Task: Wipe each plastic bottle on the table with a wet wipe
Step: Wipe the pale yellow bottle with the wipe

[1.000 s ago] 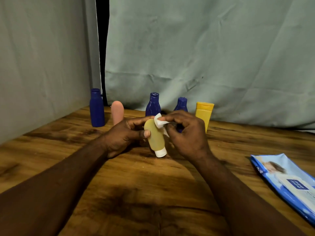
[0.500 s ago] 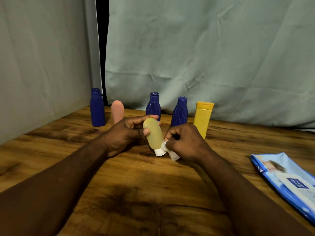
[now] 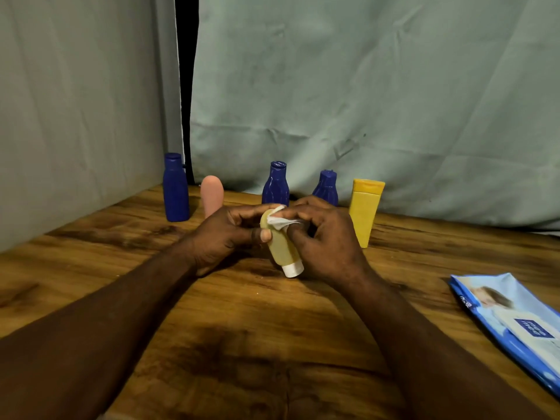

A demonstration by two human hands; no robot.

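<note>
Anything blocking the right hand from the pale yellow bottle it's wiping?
Nothing visible does. The right hand pinches the wet wipe directly against the upper end of the pale yellow bottle. The left hand holds that bottle tilted, with its white cap at the lower end. Only the wipe lies between fingers and bottle.

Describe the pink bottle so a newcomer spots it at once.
On the table, five bottles stand in a row before the curtain. Second from the left, beside the tall blue bottle, is the pink bottle: the only pink, round-topped one.
</note>
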